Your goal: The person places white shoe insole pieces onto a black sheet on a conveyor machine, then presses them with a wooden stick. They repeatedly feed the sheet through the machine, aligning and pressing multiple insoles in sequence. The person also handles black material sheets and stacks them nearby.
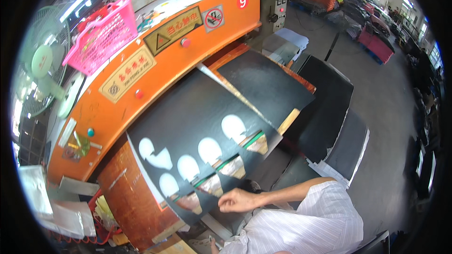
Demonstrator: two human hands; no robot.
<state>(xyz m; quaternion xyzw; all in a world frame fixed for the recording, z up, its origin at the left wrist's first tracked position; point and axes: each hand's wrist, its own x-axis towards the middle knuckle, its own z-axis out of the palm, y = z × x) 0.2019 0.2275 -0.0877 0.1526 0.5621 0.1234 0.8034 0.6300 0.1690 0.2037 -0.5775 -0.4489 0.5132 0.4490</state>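
Observation:
My right hand is at the near edge of a large black sheet, its fingers curled closed. Whatever they may hold is hidden. Only a sliver of what looks like my left hand shows at the lower edge, beside a whitish piece with dark holes; its grip cannot be made out. White rounded shapes run in a row across the sheet. Closer to me are brownish, roughly wedge-shaped patches, some green-edged. I cannot tell whether these are openings or pieces lying on top.
The orange beam of a press spans behind the sheet, carrying a pink basket. A brown board lies at left, below a fan. Another black sheet and stacked dark sheets are to the right.

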